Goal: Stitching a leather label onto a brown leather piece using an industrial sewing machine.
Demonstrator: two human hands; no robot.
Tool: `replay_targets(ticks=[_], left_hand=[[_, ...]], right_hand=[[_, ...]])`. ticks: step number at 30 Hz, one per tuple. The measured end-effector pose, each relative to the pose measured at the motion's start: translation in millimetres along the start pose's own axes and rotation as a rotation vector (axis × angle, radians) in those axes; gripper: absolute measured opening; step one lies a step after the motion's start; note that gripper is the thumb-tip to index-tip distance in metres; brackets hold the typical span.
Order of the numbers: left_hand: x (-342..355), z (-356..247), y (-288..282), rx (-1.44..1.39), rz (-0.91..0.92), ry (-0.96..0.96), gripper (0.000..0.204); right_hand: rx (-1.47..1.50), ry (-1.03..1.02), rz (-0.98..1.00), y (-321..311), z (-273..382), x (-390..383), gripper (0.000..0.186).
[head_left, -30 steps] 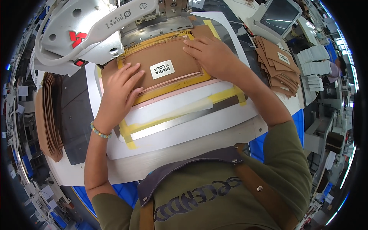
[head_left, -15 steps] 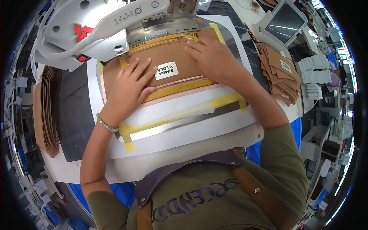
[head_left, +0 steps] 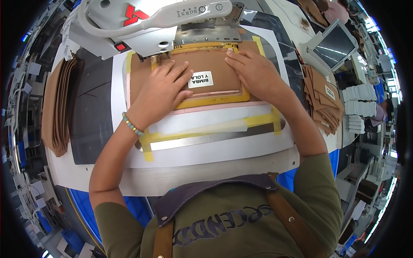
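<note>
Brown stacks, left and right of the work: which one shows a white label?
The right stack, below the monitor in the picture: a white label shows on it; the left stack shows none.

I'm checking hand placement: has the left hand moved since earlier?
Yes, the left hand moved right against the yellow frame, now overlapping the white label.

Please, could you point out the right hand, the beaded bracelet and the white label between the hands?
Right hand (head_left: 257, 74): head view, back of the hand.
Beaded bracelet (head_left: 130, 124): head view, middle beads.
White label (head_left: 201, 79): head view, its printed middle.
</note>
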State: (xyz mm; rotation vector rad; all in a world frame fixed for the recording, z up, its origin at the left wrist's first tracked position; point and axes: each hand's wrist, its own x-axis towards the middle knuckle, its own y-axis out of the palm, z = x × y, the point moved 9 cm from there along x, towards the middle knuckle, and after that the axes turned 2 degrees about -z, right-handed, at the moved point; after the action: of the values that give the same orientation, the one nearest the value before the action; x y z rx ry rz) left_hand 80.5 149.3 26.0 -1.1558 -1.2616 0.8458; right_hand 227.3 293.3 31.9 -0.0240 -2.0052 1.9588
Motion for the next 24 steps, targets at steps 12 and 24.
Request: replay_targets(ticks=[12,24], left_hand=[[10,-4,7,-0.059,0.030,-0.039,0.051],[7,-3,11,-0.073,0.055,-0.061,0.054]], right_hand=[[0.040,-0.208,-0.196,0,15,16,0.032],[0.118,-0.150,-0.040,10,29,48,0.037]])
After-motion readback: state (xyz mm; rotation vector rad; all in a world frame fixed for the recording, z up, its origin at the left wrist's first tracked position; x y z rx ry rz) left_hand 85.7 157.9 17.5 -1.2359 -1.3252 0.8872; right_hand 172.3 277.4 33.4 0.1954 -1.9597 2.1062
